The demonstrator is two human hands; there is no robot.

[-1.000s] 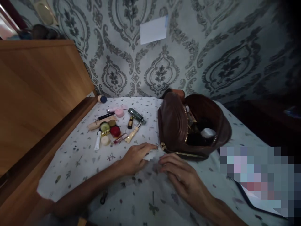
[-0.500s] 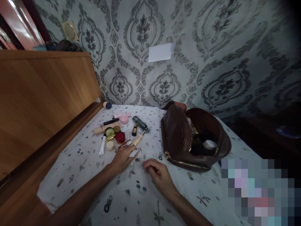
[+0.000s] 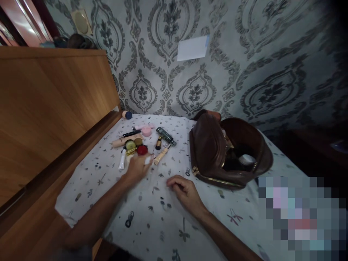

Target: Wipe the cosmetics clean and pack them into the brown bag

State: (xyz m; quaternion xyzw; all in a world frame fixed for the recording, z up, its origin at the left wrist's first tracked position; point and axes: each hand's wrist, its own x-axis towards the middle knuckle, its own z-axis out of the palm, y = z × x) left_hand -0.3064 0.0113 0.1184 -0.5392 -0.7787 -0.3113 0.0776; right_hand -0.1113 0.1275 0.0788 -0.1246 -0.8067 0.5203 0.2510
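Brown bag (image 3: 208, 146) unzipped, white rounded item (image 3: 247, 159) inside.

From where I stand, both arms look slim and bare, the left forearm (image 3: 106, 208) and right forearm (image 3: 221, 230) each narrowing at the wrist. The left grip (image 3: 137, 166) is a bare hand, softened by blur; the right grip (image 3: 187, 192) is bare too, slender-fingered. Dull grey cloth (image 3: 77, 252) shows near the left elbow, too dim to call a sleeve.

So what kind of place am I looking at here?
Probably a room in a home, perhaps a bedroom: patterned wallpaper, small jars and tubes and an open brown bag.
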